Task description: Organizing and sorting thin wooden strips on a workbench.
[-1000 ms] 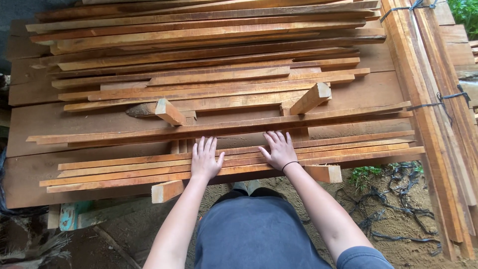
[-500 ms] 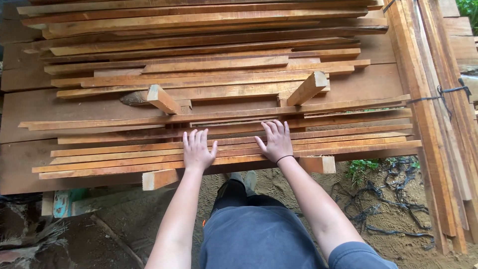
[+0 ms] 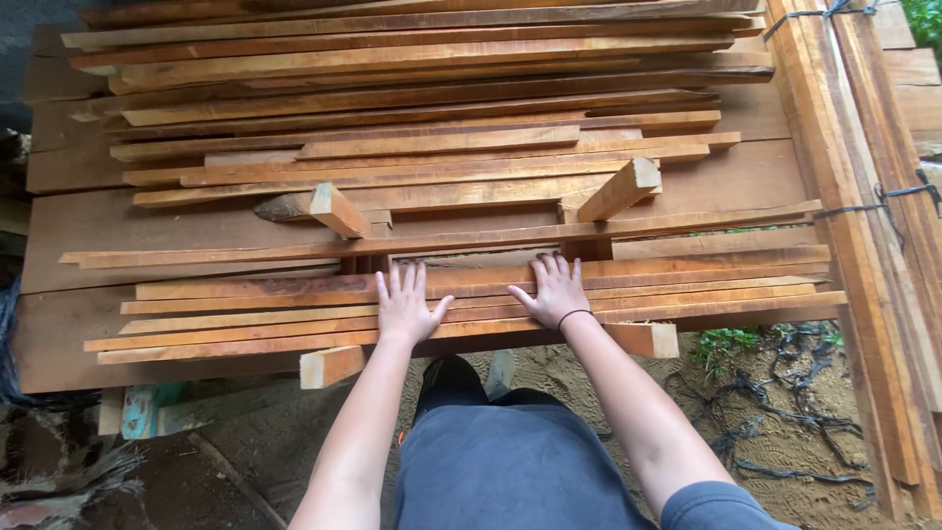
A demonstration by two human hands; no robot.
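**Both palms flat on the near slats**

At the front edge of the lumber stack, left hand (image 3: 406, 309) and right hand (image 3: 556, 291) lie palm-down, fingers spread wide, gripping nothing. Both press on the nearest layer of thin wooden slats (image 3: 687, 294), which run left to right across the pile. Right wrist carries a thin dark band (image 3: 574, 316). Short square blocks (image 3: 331, 366) jut out below the slats, one under each forearm. Two angled offcuts (image 3: 618, 190) rest further back on the pile. Bundled planks (image 3: 863, 196), tied with black cord, lean along the right side. Sandy ground (image 3: 765, 432) below.
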